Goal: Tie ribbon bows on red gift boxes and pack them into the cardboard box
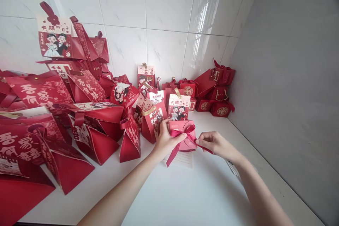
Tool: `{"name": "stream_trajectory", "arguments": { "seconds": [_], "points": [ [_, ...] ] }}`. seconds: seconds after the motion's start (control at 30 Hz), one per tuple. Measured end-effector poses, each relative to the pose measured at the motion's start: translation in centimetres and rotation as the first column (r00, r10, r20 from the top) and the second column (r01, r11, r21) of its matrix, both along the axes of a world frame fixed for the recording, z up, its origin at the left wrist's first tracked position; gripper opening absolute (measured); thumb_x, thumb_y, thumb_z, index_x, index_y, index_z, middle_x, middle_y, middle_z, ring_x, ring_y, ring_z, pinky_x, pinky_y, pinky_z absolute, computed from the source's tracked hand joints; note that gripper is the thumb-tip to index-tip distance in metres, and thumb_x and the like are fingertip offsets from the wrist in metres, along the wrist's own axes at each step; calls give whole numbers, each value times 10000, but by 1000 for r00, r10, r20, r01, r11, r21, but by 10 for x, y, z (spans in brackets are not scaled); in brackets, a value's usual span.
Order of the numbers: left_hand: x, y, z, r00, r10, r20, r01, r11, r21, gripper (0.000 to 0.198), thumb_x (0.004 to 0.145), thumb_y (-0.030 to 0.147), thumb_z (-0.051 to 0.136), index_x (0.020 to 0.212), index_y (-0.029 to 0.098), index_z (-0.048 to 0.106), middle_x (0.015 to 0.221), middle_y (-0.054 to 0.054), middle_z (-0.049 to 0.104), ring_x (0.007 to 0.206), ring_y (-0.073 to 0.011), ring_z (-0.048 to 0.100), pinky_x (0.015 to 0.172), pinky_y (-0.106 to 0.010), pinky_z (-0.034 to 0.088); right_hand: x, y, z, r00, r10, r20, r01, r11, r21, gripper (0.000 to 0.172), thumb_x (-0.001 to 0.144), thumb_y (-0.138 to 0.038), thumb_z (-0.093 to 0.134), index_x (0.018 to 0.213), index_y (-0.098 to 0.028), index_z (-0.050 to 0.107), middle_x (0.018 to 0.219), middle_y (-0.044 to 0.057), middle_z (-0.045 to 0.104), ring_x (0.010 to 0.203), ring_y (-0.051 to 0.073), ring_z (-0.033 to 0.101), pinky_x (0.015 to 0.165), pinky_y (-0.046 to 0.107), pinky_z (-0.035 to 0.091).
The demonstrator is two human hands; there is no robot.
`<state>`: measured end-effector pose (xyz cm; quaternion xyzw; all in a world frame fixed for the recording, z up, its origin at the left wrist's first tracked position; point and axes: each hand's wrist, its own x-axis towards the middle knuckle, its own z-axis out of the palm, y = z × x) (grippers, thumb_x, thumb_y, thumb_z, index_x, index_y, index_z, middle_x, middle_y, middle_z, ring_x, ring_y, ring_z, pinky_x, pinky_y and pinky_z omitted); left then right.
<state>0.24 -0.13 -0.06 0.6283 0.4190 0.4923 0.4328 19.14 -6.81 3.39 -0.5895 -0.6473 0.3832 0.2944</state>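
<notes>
A pink gift box (pixel 174 126) with a dark red ribbon (pixel 172 155) tied in a bow is in the middle of the head view. My left hand (pixel 168 137) grips the box's left side, its thumb pressed on the front near the knot. Pinched between the fingers of my right hand (pixel 215 143) is the ribbon's right end, beside the box's right edge. One ribbon tail hangs loose at the lower left. Beneath the box lies a sheet of lined paper (pixel 182 159). How my left fingers wrap behind the box is hidden.
Many red gift boxes (pixel 87 134) with ribbon handles are piled along the left and back. A smaller stack of red boxes (pixel 221 93) fills the back right corner. White tiled wall (pixel 124 0) rises behind the white table (pixel 169 197), and a grey wall (pixel 286 77) bounds the right.
</notes>
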Motion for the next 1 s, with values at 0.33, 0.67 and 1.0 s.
{"name": "stream_trajectory", "arguments": {
  "seconds": [0.33, 0.67, 1.0],
  "points": [
    [0, 0, 4, 999, -47, -11, 46, 997, -58, 607, 618, 315, 749, 1121, 224, 420, 1160, -79, 543, 1099, -247, 520, 933, -384, 383, -9, -7, 4, 977, 213, -27, -213, 952, -222, 287, 776, -372, 542, 615, -145, 608, 643, 33, 665, 415, 78, 529, 343, 189, 197],
    [1, -1, 6, 999, -44, -25, 42, 997, -58, 603, 622, 316, 745, 1113, 222, 407, 1177, -85, 524, 1121, -251, 510, 958, -396, 376, -9, -7, 6, 977, 212, -20, -209, 942, -262, 267, 765, -358, 555, 628, -142, 630, 563, 18, 633, 373, 68, 491, 329, 185, 192],
    [2, 1, 2, 999, -31, -27, 29, 997, -67, 605, 617, 316, 754, 1109, 231, 413, 1172, -74, 527, 1135, -261, 495, 943, -395, 376, -8, -8, 7, 978, 207, -17, -202, 933, -297, 233, 748, -327, 573, 620, -143, 638, 501, -7, 579, 378, 59, 471, 332, 171, 208]
  ]
}}
